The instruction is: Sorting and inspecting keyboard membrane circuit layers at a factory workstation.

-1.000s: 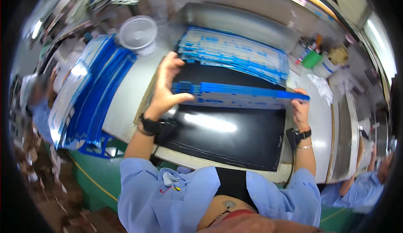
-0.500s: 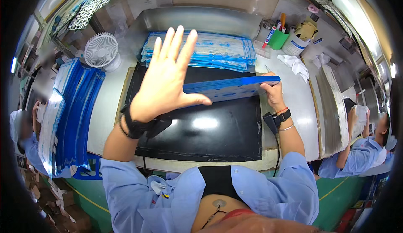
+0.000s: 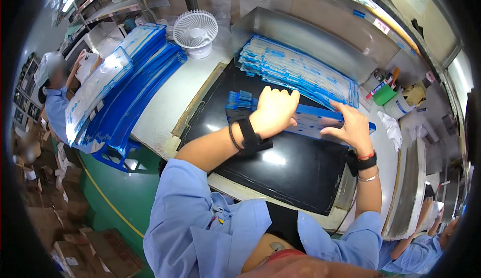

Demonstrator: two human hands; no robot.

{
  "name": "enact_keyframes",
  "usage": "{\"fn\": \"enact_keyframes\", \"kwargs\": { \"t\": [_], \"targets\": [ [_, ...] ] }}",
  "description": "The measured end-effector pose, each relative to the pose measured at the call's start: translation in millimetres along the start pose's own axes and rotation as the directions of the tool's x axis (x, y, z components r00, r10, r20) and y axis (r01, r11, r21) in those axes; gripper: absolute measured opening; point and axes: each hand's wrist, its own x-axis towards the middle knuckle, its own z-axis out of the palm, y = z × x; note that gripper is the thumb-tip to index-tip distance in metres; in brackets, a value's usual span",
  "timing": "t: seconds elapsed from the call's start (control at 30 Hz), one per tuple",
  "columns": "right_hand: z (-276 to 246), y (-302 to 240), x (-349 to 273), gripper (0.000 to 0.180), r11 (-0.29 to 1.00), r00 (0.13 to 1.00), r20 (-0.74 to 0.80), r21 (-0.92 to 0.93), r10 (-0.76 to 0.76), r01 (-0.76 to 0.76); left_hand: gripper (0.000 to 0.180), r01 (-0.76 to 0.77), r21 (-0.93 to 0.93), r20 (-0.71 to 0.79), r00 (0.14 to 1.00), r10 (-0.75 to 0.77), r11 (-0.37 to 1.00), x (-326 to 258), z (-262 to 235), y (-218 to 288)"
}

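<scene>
A bundle of thin flat panels (image 3: 315, 121) with bright blue edges stands on its long edge, leaning slightly, on a black mat (image 3: 278, 173). My left hand (image 3: 274, 110) is closed over the top edge of the bundle near its left end, fingers curled behind and thumb in front. At the bundle's left end the blue edges fan apart. My right hand (image 3: 354, 130) is over the right end, thumb and fingers spread wide apart around the panels; how firmly it touches them is hard to see. Behind lies a stack of similar blue-edged panels (image 3: 300, 67).
A metal guard (image 3: 305, 42) rises behind the stack. To the left are a white fan (image 3: 195, 32) and large blue-edged sheets (image 3: 135, 87). A marker holder (image 3: 383, 94), white tub (image 3: 398, 106) and cloth (image 3: 392, 130) sit at the right. Co-workers are at both sides.
My left hand, raised and spread before, has come down onto the bundle and closed over its edge. My right hand's fingers have spread from their grip. The view has swung left.
</scene>
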Motion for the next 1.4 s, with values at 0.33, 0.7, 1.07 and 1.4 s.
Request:
{"fn": "enact_keyframes", "kwargs": {
  "t": [0.33, 0.7, 1.07, 1.4],
  "targets": [
    [16.1, -16.3, 8.0, 0.05, 0.999, 0.999, -0.046, -0.034, -0.022, 0.02, 0.112, -0.08, 0.019, -0.427, 0.901, 0.08, 0.997, -16.8, -66.9, -42.4],
    [13.7, -27.5, 3.9, 0.045, 0.997, 0.996, -0.076, -0.068, -0.054, 0.048, 0.125, 0.001, 0.083, 0.041, 0.999, -0.004, 0.997, -60.4, -36.7, -70.9],
    [17.0, -34.4, 6.4, 0.048, 0.996, 0.985, -0.161, -0.08, -0.062, 0.049, 0.063, 0.118, -0.559, -0.154, 0.958, -0.242, 0.821, -71.8, 18.8, -92.9],
    [-31.6, -15.0, -58.3, 0.05, 0.983, 0.975, -0.146, -0.044, 0.169, -0.177, 0.075, -0.015, -0.793, -0.191, 0.955, -0.225, 0.609, -29.8, -4.8, -79.8]
  ]
}}
